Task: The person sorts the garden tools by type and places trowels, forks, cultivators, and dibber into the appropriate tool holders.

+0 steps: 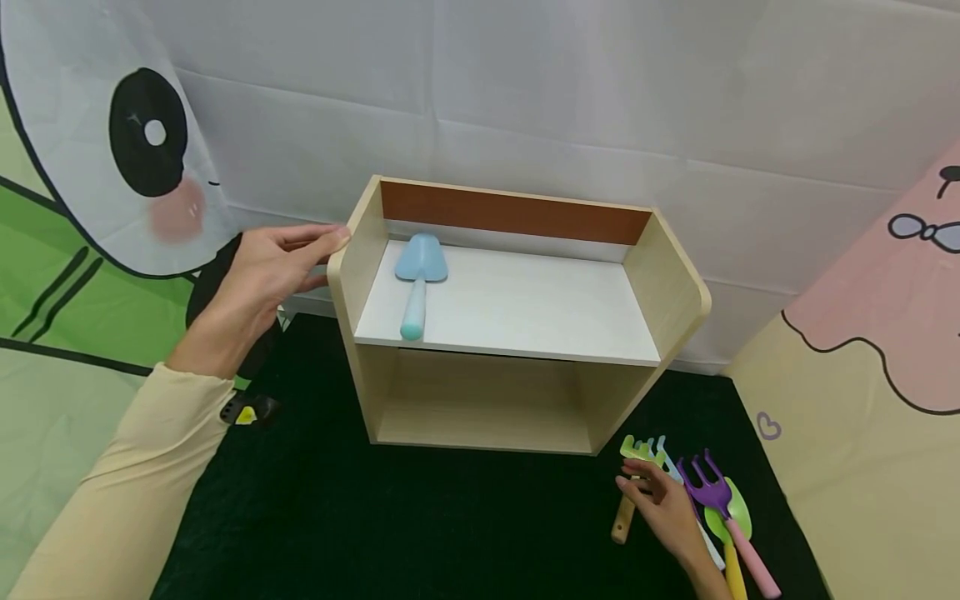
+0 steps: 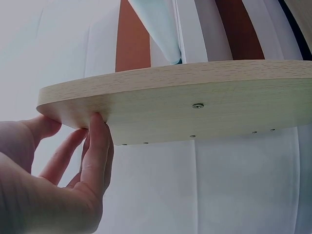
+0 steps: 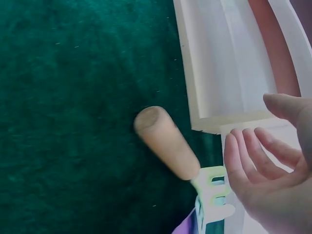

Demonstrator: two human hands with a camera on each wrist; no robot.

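A pale wooden two-tier shelf point(image 1: 495, 408) with a white middle board stands at the centre. My left hand point(image 1: 281, 271) touches the upper front of its left side panel point(image 2: 156, 107), fingertips against the outer face and thumb at the rounded corner. On the white board lies a light blue toy trowel point(image 1: 422, 260). Over a small green rake point(image 1: 626, 517) with a wooden handle point(image 3: 168, 144), my right hand point(image 1: 666, 506) hovers with loosely bent fingers and holds nothing. In the right wrist view, that hand point(image 3: 273, 170) is apart from the wooden handle.
Right of the shelf lie a purple fork point(image 1: 708, 492) with a pink handle, a green shovel point(image 1: 739, 510), a yellow handle point(image 1: 733, 571) and a light blue rake point(image 1: 667, 462). Dark green cloth point(image 1: 420, 525) covers the table. Printed fabric walls point(image 1: 525, 83) surround it.
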